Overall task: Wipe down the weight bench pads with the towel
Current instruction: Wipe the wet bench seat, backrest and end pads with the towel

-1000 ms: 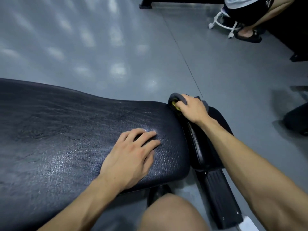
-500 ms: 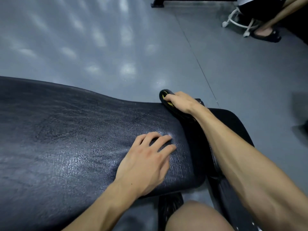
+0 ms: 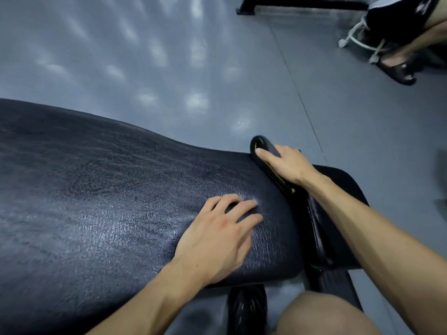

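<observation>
The long black back pad [image 3: 96, 201] of the weight bench fills the left and middle of the view, its textured surface shining. To its right lies the smaller black seat pad [image 3: 343, 184]. A dark towel [image 3: 266, 145] with yellow trim lies folded along the gap between the two pads. My right hand [image 3: 287, 165] grips it there, thumb stretched along it, and presses it against the back pad's end edge. My left hand [image 3: 217, 235] rests on the back pad near that end, with its fingers spread and slightly bent, holding nothing.
Grey gym floor [image 3: 169, 68] lies beyond the bench. A person sits on a white stool [image 3: 358, 42] at the top right, with a sandalled foot [image 3: 399, 71] on the floor. A black equipment base [image 3: 290, 3] runs along the top. My knee [image 3: 321, 315] is below the bench's end.
My right hand has slid the towel along the back pad's end edge, from the far corner a little toward me. My left hand stays on the pad. The view has shifted slightly.
</observation>
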